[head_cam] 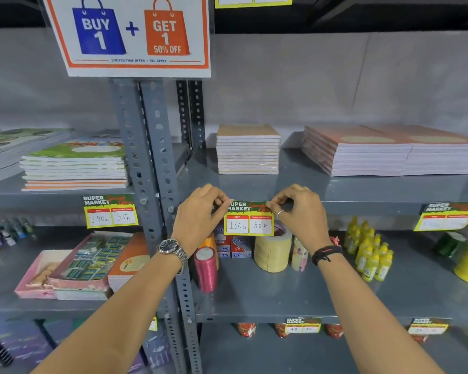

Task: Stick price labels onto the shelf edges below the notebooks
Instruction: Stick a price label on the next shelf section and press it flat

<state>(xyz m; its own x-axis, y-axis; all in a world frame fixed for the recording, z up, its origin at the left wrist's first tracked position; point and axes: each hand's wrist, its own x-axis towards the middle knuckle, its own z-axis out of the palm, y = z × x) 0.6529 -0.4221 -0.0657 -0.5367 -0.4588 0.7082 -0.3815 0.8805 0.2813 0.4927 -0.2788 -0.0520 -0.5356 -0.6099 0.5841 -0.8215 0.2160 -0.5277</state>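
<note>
A green, red and yellow price label reading 160 and 80 lies against the grey shelf edge, below a stack of brown-covered notebooks. My left hand pinches the label's top left corner and my right hand pinches its top right corner. A label marked 190 and 95 hangs on the left shelf edge under green notebooks. Another label hangs at the right under wide orange notebooks.
A perforated grey upright stands just left of my left hand, with a promotion sign above. On the lower shelf sit tape rolls, a pink ribbon spool, yellow bottles and boxed stationery.
</note>
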